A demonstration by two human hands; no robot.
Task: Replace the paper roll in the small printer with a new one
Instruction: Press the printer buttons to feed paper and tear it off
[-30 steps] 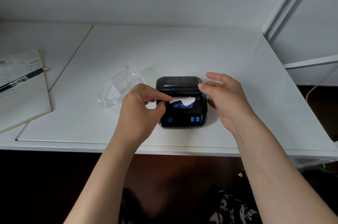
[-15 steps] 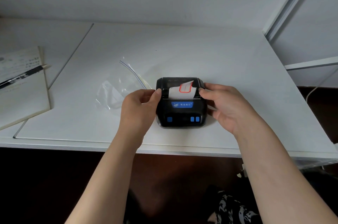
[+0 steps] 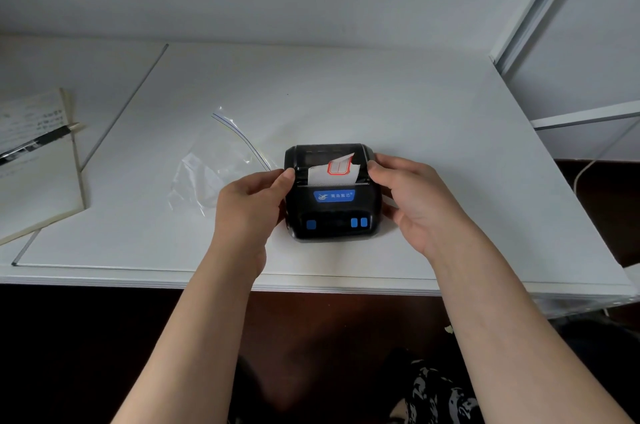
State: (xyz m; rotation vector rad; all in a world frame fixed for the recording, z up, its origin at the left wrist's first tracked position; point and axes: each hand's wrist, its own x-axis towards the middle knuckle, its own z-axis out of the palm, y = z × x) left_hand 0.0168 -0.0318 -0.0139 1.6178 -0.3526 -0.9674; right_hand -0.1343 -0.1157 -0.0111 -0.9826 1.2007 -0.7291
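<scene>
The small black printer with blue buttons [image 3: 333,194] sits on the white table [image 3: 433,153] near its front edge, between our two hands. Our left hand [image 3: 250,212] grips its left side, thumb on the top edge; our right hand [image 3: 417,203] grips its right side, fingers curled round it. A white strip of label paper with a red frame [image 3: 334,171] stands up from the slot between our thumbs. Just beyond our left fingers lies a clear plastic zip bag [image 3: 214,167]; well to their left, an open notebook [image 3: 33,174] with a black pen [image 3: 38,143]. A second ago our left hand pinched the paper and the right hovered open; now both clasp the closed printer.
</scene>
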